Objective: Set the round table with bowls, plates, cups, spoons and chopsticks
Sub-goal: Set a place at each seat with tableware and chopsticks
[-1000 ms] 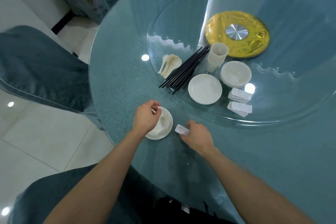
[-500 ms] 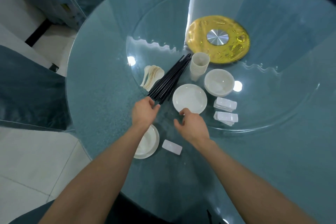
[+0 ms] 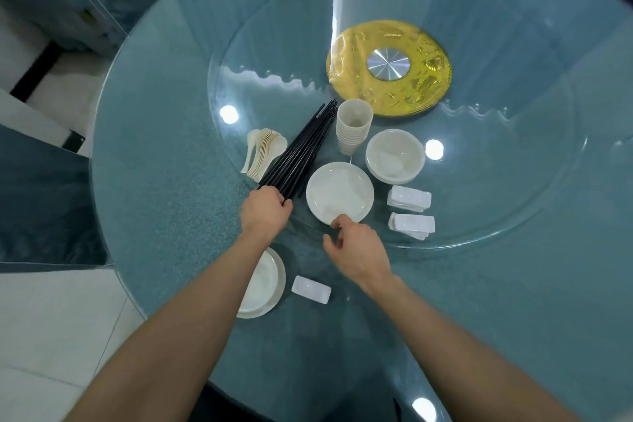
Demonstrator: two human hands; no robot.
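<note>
A bundle of black chopsticks (image 3: 303, 151) lies on the glass turntable (image 3: 513, 216). My left hand (image 3: 265, 212) grips its near ends. My right hand (image 3: 356, 250) hovers at the near rim of the stacked white plates (image 3: 339, 192), fingers loosely curled, holding nothing. Near the table edge a set place shows a white bowl on a plate (image 3: 263, 284), partly under my left forearm, with a white chopstick rest (image 3: 311, 289) beside it. Stacked cups (image 3: 352, 128), stacked bowls (image 3: 394, 156) and several white spoons (image 3: 265, 154) sit on the turntable.
Two piles of white chopstick rests (image 3: 409, 199) (image 3: 412, 225) lie right of the plates. A gold disc with a steel hub (image 3: 388, 67) marks the table's centre. Blue-covered chairs (image 3: 37, 195) stand at the left, over white floor tiles.
Both hands left the set bowl and the rest and reached forward. The left hand took hold of the chopstick ends; the right hand came to the plate stack.
</note>
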